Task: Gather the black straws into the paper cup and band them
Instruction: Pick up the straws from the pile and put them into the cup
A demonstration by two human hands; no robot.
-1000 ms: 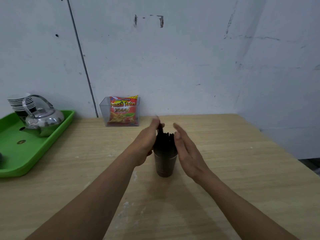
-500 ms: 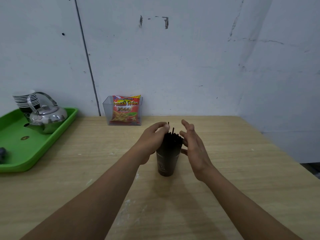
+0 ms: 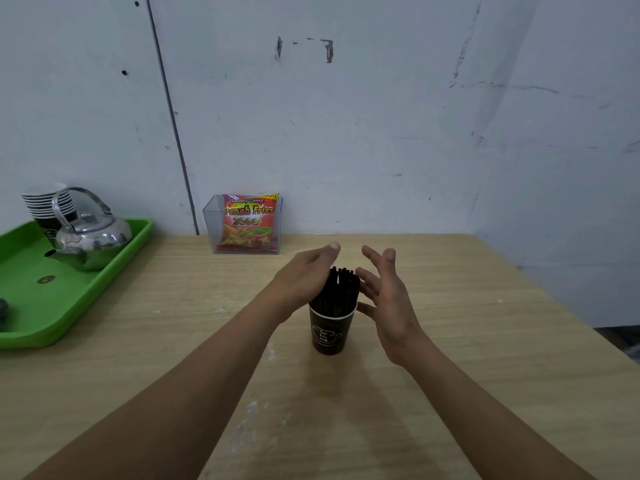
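Note:
A dark paper cup (image 3: 329,332) with a white rim and white print stands upright in the middle of the wooden table (image 3: 485,341). A bunch of black straws (image 3: 341,289) stands in it, tops sticking out above the rim. My left hand (image 3: 304,278) is at the left side of the bunch, palm against the straws, fingers extended. My right hand (image 3: 388,299) is just to the right, fingers spread, close to the straws and cup rim. No band is visible.
A green tray (image 3: 69,306) at the left edge holds a steel kettle (image 3: 90,237) and a stack of paper cups (image 3: 48,206). A clear box with a red French fries snack bag (image 3: 247,223) stands against the back wall. The table's right edge drops off.
Both hands have opened away from the straw bunch; my left hand released its grip on the tops, my right hand spread its fingers. The straws have settled in the cup.

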